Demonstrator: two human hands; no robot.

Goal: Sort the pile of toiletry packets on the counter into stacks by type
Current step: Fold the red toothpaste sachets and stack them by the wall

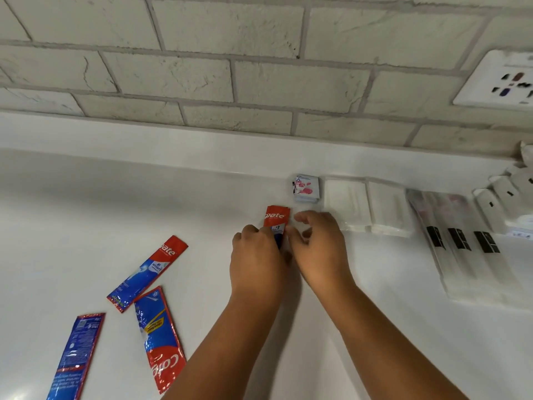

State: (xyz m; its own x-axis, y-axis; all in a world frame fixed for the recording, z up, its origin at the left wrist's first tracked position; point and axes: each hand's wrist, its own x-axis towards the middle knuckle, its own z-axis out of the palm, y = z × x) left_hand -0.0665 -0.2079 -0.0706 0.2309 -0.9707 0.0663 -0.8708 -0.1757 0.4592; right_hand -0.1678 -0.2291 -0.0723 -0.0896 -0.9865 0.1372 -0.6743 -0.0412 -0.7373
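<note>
While we look down at the white counter point(86, 197), we see two hands close together in the middle. The left hand point(256, 255) and the right hand point(317, 249) both pinch one red and blue toothpaste packet point(276, 223), and its red end pokes up past the fingers. Three more toothpaste packets lie flat and apart on the left: one near the middle point(148, 272), one below it point(158, 339), and one at the bottom edge point(76, 356). Behind the hands sits a small stack of white packets with pink spots point(305, 188). Beside it, to the right, lie clear wrapped packets point(346, 206), then long clear packets with black labels point(458, 249). A white wall socket point(501, 82) is on the brick wall point(202, 53).
</note>
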